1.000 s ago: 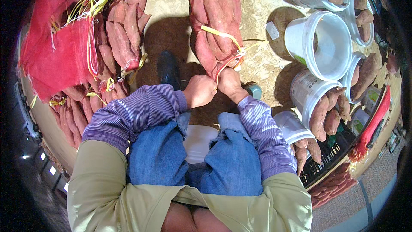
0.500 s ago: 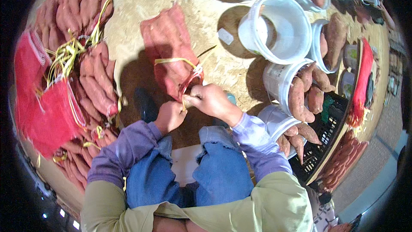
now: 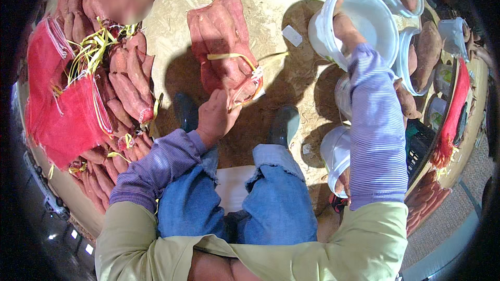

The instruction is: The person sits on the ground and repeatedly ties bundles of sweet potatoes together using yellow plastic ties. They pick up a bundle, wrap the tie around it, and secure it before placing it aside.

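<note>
A red mesh bag [image 3: 216, 34] packed with long sweet potatoes lies on the ground before me, with a yellow strap across it and white ties at its near end. My left hand [image 3: 219, 112] is closed on that near end, beside the ties. My right hand [image 3: 346, 28] is reached out into a white plastic bucket [image 3: 383, 23] at the upper right, along its left inner wall; I cannot make out whether its fingers grip anything. My boots stand on either side below the bag.
Packed bags of sweet potatoes [image 3: 130, 83], loose red mesh sacks [image 3: 52, 99] and yellow straps crowd the left. More buckets [image 3: 336, 161], large sweet potatoes [image 3: 427, 52], a black crate [image 3: 416, 145] and a red mesh bundle [image 3: 450, 125] line the right. A small white card [image 3: 291, 35] lies beside the bucket.
My right hand has left the bag's tie and moved right and forward into the bucket. My left hand stays on the bag's near end. The view has shifted about meanwhile.
</note>
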